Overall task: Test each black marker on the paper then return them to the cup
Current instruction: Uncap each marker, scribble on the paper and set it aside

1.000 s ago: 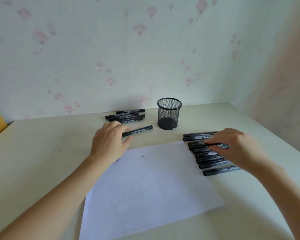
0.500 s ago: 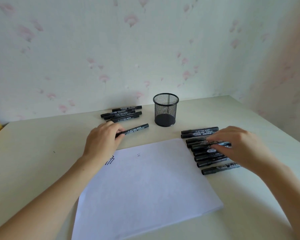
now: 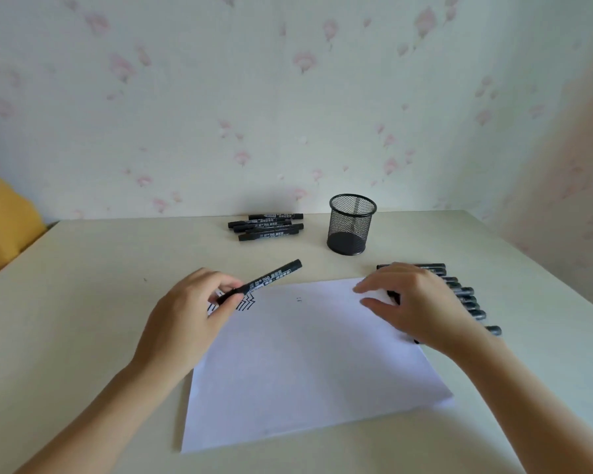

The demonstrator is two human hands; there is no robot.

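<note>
A white paper [image 3: 305,364] lies on the table [image 3: 83,302], with black zigzag strokes [image 3: 249,304] at its far left corner. My left hand [image 3: 185,319] grips a capped black marker [image 3: 271,277] by one end, raised over that corner and pointing up to the right. My right hand [image 3: 415,302] hovers with fingers spread over a row of several black markers [image 3: 466,299] beside the paper's right edge, covering most of them. The black mesh cup [image 3: 351,224] stands empty behind the paper. Several more black markers [image 3: 267,227] lie in a pile left of the cup.
A flowered wall runs right behind the table and along its right side. A yellow object [image 3: 0,227] sits past the table's left edge. The cup stands between the two groups of markers.
My left hand has closed on the marker that lay by the paper and lifted it off the table. My right hand has slid left across the row of markers.
</note>
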